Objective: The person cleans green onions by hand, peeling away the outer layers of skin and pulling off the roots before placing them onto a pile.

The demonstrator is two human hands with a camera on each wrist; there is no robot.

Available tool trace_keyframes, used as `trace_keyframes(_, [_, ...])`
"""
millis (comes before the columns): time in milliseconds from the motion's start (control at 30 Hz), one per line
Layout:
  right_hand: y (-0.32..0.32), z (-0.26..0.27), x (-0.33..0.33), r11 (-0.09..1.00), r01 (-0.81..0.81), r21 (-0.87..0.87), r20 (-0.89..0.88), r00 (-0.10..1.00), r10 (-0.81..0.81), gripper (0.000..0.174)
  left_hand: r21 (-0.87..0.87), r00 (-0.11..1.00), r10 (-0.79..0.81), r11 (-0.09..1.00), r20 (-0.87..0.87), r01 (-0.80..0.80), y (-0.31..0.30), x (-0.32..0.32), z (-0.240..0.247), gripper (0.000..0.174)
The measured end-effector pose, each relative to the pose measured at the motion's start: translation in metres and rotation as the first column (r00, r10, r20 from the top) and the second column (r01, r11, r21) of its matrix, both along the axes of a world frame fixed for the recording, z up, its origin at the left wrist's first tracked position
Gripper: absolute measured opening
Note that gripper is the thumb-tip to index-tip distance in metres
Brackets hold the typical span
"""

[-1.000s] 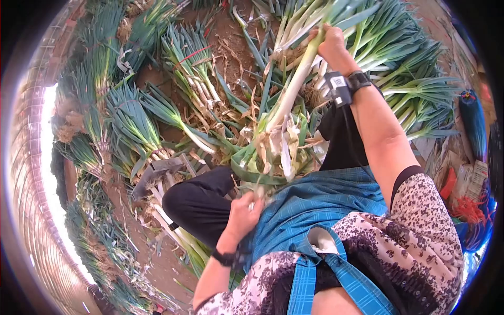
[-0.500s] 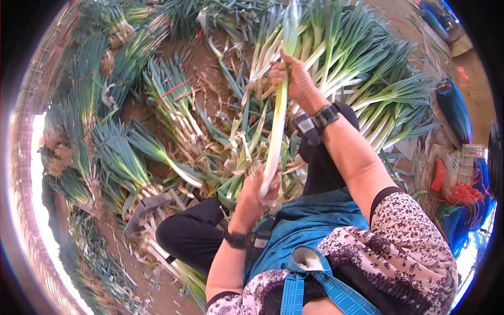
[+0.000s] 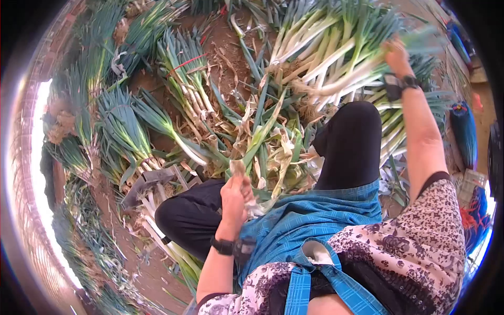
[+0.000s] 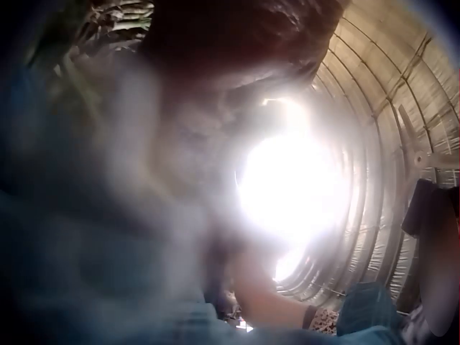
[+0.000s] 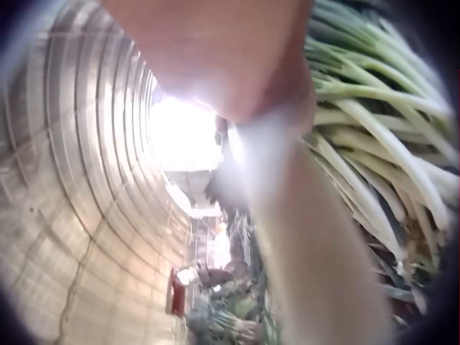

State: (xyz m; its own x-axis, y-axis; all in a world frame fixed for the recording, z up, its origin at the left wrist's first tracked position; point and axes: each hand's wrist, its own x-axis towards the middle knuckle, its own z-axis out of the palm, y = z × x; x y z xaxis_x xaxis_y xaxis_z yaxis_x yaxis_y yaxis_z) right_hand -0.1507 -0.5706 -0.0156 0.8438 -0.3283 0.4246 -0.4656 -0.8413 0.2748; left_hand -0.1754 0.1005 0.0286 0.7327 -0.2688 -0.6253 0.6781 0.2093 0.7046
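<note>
My right hand (image 3: 397, 55) grips a long green onion (image 3: 362, 73) near its leafy end, low over the fanned pile of green onions (image 3: 320, 47). The right wrist view shows this hand (image 5: 223, 57) close up, with the thick white stalk (image 5: 316, 251) running down from it. Over my lap, the fingers of my left hand (image 3: 234, 202) are curled around a strip of pale peeled leaf (image 3: 238, 168), and a whitish shred shows beside them. Blur and glare hide most of the left hand's work in its wrist view.
Peeled leaves (image 3: 281, 157) lie heaped between my legs. Tied bundles of green onions (image 3: 184, 73) cover the ground to the left, near a grey metal piece (image 3: 147, 186) by my knee. A blue roll (image 3: 463, 134) stands far right.
The green onion was drawn up between both hands, its white end at the left hand. Now the right hand has carried it right to the pile, and the left holds only peel.
</note>
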Motion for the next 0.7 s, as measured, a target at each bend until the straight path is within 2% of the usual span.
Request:
trace_keyframes(33, [0.022, 0.026, -0.019, 0.974, 0.225, -0.019, -0.182, 0.957, -0.225, 0.025, 0.316, 0.952, -0.281, 0.92, 0.119, 0.232, 0.006, 0.011, -0.021, 0.031])
trace_keyframes(67, [-0.003, 0.008, -0.037, 0.875, 0.418, 0.243, 0.022, 0.9, -0.436, 0.035, 0.615, 0.82, -0.559, 0.693, 0.128, 0.376, 0.009, 0.02, -0.044, 0.042])
trace_keyframes(100, [-0.048, -0.021, -0.085, 0.954, 0.066, -0.294, -0.116, 0.988, -0.104, 0.049, 0.612, 0.828, -0.547, 0.698, 0.122, 0.371, 0.012, 0.027, -0.073, 0.042])
trace_keyframes(133, [-0.031, -0.014, -0.104, 0.928, 0.293, 0.23, 0.018, 0.952, -0.305, 0.063, 0.853, 0.65, -0.705, 0.495, 0.284, 0.163, 0.014, 0.034, -0.104, 0.056])
trace_keyframes(167, [-0.034, -0.019, -0.128, 0.924, 0.29, 0.249, -0.179, 0.952, -0.25, 0.065, 0.947, 0.405, -0.856, 0.288, 0.32, -0.14, 0.014, 0.044, -0.121, 0.073])
trace_keyframes(200, [-0.053, -0.025, -0.151, 0.918, 0.292, 0.266, -0.369, 0.911, -0.183, 0.067, 0.954, 0.59, -0.797, 0.261, 0.127, 0.148, 0.01, 0.057, -0.116, 0.092])
trace_keyframes(267, [-0.084, -0.059, -0.154, 0.813, 0.464, 0.351, -0.432, 0.851, -0.298, 0.062, 0.99, 0.638, -0.769, 0.073, -0.022, 0.122, 0.003, 0.071, -0.13, 0.096])
trace_keyframes(300, [-0.084, -0.065, -0.128, 0.82, 0.449, 0.355, -0.425, 0.859, -0.286, 0.062, 0.984, 0.613, -0.788, 0.06, -0.057, 0.169, 0.007, 0.073, -0.155, 0.1])
trace_keyframes(333, [-0.083, -0.069, -0.094, 0.658, 0.483, 0.578, -0.37, 0.874, -0.316, 0.055, 0.975, 0.586, -0.805, 0.045, -0.093, 0.216, 0.008, 0.075, -0.179, 0.104])
trace_keyframes(367, [-0.08, -0.073, -0.06, 0.451, 0.468, 0.76, -0.328, 0.875, -0.356, 0.049, 0.793, 0.539, -0.804, 0.149, -0.25, 0.59, 0.002, 0.076, -0.18, 0.106])
trace_keyframes(400, [-0.07, -0.073, -0.031, 0.216, 0.408, 0.887, -0.301, 0.866, -0.4, 0.042, 0.7, 0.453, -0.878, 0.225, -0.155, 0.677, 0.0, 0.061, -0.186, 0.109])
trace_keyframes(433, [-0.018, -0.037, -0.019, 0.224, 0.406, 0.886, -0.301, 0.871, -0.389, 0.042, 0.8, 0.463, -0.853, 0.095, -0.242, 0.593, -0.008, 0.031, -0.198, 0.108])
trace_keyframes(467, [0.078, 0.011, 0.051, -0.053, 0.108, 0.993, -0.119, 0.941, -0.318, 0.037, 0.805, 0.47, -0.847, 0.09, -0.248, 0.586, -0.012, 0.012, -0.204, 0.109])
trace_keyframes(533, [0.164, 0.023, 0.11, -0.021, 0.108, 0.994, -0.108, 0.994, -0.02, 0.037, 0.787, 0.501, -0.837, 0.152, -0.219, 0.598, -0.019, 0.01, -0.202, 0.104])
trace_keyframes(567, [0.197, 0.015, 0.135, 0.079, 0.17, 0.982, -0.179, 0.977, 0.119, 0.037, 0.783, 0.513, -0.83, 0.163, -0.221, 0.601, -0.019, 0.02, -0.189, 0.104])
trace_keyframes(600, [0.225, -0.006, 0.16, 0.184, 0.202, 0.962, -0.244, 0.937, 0.25, 0.037, 0.673, 0.545, -0.803, 0.267, -0.242, 0.69, -0.018, 0.039, -0.168, 0.098])
trace_keyframes(633, [0.252, -0.04, 0.182, 0.29, 0.147, 0.946, -0.255, 0.888, 0.382, 0.038, 0.551, 0.572, -0.778, 0.366, -0.261, 0.749, -0.016, 0.058, -0.154, 0.092])
trace_keyframes(667, [0.295, -0.053, 0.195, 0.454, 0.058, 0.889, -0.274, 0.861, 0.428, 0.036, 0.563, 0.583, -0.771, 0.371, -0.256, 0.739, -0.014, 0.068, -0.149, 0.092])
trace_keyframes(700, [0.339, -0.06, 0.198, 0.396, 0.054, 0.917, -0.229, 0.884, 0.409, 0.033, 0.717, 0.617, -0.733, 0.263, -0.287, 0.645, -0.012, 0.071, -0.148, 0.085])
